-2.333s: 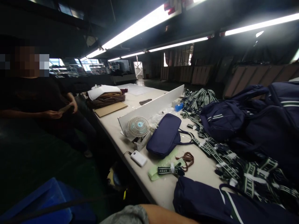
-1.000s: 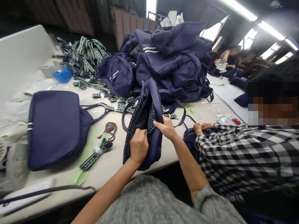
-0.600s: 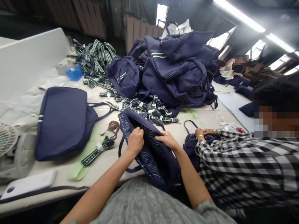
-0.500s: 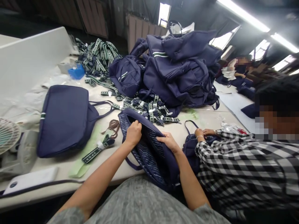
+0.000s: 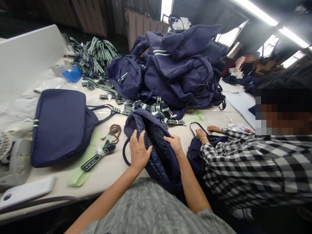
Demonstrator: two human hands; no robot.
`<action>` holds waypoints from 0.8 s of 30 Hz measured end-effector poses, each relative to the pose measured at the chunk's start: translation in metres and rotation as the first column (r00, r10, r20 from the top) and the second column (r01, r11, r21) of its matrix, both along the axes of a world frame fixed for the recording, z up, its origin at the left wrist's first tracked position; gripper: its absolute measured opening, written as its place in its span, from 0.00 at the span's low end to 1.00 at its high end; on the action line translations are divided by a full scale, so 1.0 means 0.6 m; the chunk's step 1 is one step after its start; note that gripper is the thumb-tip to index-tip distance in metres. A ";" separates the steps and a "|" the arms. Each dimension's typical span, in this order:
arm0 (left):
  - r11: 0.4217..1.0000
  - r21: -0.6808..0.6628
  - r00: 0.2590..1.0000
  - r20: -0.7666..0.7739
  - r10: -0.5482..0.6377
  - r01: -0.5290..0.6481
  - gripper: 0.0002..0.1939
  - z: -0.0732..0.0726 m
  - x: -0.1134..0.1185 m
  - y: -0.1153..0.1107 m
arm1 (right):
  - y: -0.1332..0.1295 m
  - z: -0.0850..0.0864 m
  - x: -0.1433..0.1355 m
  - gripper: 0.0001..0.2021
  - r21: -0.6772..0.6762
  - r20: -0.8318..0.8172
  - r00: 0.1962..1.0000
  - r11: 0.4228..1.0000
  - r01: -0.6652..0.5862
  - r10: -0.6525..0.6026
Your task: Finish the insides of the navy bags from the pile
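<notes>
In front of me a navy bag (image 5: 175, 165) lies at the table's edge, its mouth gaping to show a dark patterned lining. My left hand (image 5: 139, 150) rests against the left side of the mouth, fingers spread and thumb apart. On the opposite rim, my right hand (image 5: 174, 144) pinches the edge between thumb and fingers. A loop handle (image 5: 125, 152) sticks out at the bag's left. Just beyond it lie several folded green-and-white lettered straps (image 5: 158, 107). Left of the bag are a bundled strap (image 5: 94, 159) and a brown cord (image 5: 114, 133).
Another navy bag (image 5: 58, 126) stands at left beside a white phone-like device (image 5: 28, 191) and a fan (image 5: 14, 156). A large pile of navy bags (image 5: 175, 71) fills the back. At right a co-worker in a checked shirt (image 5: 255, 165) handles a small navy bag (image 5: 196, 159).
My left hand has loosened its closed grip on the lining and spread its fingers, sitting slightly lower. The right hand still holds the rim. The co-worker's hands have moved apart.
</notes>
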State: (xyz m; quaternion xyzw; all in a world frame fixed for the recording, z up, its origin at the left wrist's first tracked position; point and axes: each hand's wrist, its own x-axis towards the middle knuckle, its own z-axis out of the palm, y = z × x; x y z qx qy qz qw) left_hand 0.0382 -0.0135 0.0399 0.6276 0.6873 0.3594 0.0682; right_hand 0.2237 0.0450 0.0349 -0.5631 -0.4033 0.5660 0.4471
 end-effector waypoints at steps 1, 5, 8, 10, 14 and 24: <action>0.997 -0.059 0.991 0.121 0.061 -0.055 0.41 -0.007 -0.002 -0.010 | -0.001 0.001 -0.005 0.18 0.005 -0.006 1.000 1.000 0.007 -0.007; 0.909 -0.412 0.776 0.550 0.310 -0.072 0.48 -0.025 -0.015 -0.006 | -0.011 0.024 -0.047 0.17 0.124 0.041 0.999 0.992 -0.003 -0.002; 0.866 -0.499 0.721 0.590 0.363 -0.027 0.40 -0.011 -0.019 0.008 | -0.018 0.056 -0.087 0.13 0.310 0.161 0.987 0.950 -0.033 -0.018; 0.868 -0.493 0.799 0.500 0.334 -0.055 0.37 0.008 -0.029 0.013 | -0.014 0.074 -0.098 0.13 0.396 0.248 0.967 0.917 -0.047 -0.057; 0.874 -0.437 0.908 0.244 0.341 -0.211 0.39 0.048 -0.099 0.014 | 0.022 0.086 -0.052 0.15 0.506 0.386 0.879 0.861 0.050 -0.278; 0.868 -0.365 0.941 -0.182 0.287 -0.336 0.34 0.117 -0.167 0.010 | -0.017 0.061 0.049 0.18 0.498 0.308 0.828 0.821 0.280 -0.469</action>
